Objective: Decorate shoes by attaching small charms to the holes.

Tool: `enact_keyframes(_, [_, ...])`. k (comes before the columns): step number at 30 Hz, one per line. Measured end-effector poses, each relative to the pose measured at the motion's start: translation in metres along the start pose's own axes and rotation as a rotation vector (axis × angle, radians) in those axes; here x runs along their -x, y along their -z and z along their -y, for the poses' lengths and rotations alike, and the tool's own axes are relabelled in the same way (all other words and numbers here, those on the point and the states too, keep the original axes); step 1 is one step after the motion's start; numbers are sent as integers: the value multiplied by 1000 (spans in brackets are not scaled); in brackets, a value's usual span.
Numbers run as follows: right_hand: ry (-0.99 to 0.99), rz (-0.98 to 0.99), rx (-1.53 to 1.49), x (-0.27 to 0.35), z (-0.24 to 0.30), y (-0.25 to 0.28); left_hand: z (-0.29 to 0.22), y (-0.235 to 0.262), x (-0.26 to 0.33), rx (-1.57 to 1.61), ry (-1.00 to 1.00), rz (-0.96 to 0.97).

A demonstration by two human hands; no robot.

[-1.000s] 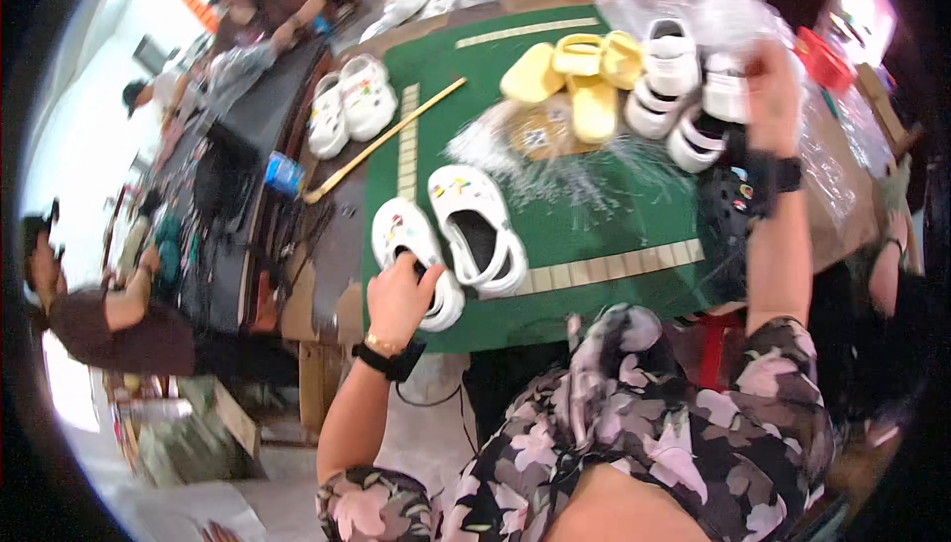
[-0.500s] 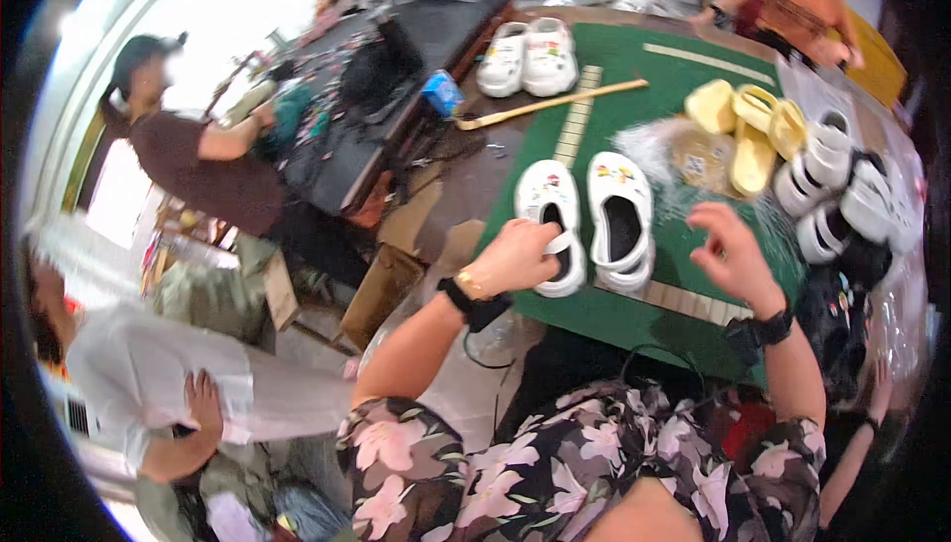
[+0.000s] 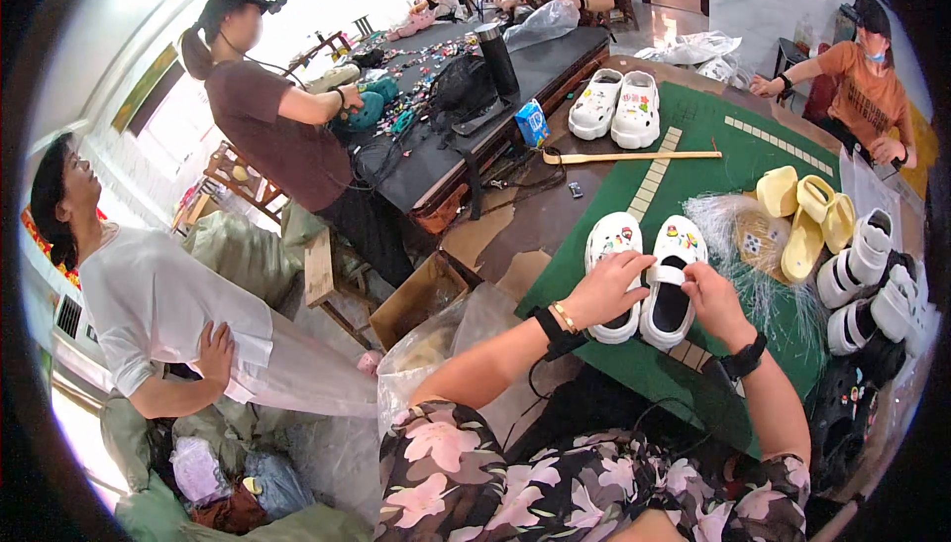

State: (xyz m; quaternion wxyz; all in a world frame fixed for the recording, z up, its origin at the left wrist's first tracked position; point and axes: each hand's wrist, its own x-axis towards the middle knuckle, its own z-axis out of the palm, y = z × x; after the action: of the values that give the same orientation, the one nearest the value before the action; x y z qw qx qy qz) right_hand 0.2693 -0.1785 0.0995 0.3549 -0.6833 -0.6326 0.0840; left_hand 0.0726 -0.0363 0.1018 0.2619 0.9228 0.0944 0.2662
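A pair of white clogs with colourful charms on the toes stands side by side on the green mat [image 3: 555,274], toes away from me. My left hand [image 3: 602,292] lies across the left clog [image 3: 612,233], covering its middle. Its fingers are stretched out, with the tips near the inner side of the right clog [image 3: 679,240]. The right clog's strap [image 3: 670,272] lies across its opening. My right hand [image 3: 715,299] is closed at the outer end of that strap, thumb and fingers pinched on it.
Another white pair [image 3: 634,111] stands at the far mat edge, near a wooden stick [image 3: 634,157] and a blue box [image 3: 532,124]. To the right are yellow slippers [image 3: 804,225], clear plastic strands [image 3: 728,235] and more white shoes [image 3: 862,265]. Other people stand or sit around.
The view has shifted. My right hand has come down from the air onto the right clog's strap, which now crosses the opening. My left hand has left the left clog's strap area and spread over that clog.
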Motion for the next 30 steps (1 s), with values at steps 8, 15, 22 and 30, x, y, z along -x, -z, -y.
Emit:
enact_keyframes(8, [109,-87,218,-14,16,48,-12,41,-19,-292,-124,-10])
enact_keyframes(15, [-302,-203,-1317,-48,31,51,-16,60,-58,1505,518,-270])
enact_keyframes(22, [-140,-325,-237,-31,15,30,-27,54,-46,169,249,-295])
enact_keyframes(30, [-295,-439,-1030,-35,21,52,-25,54,-52,735,374,-213])
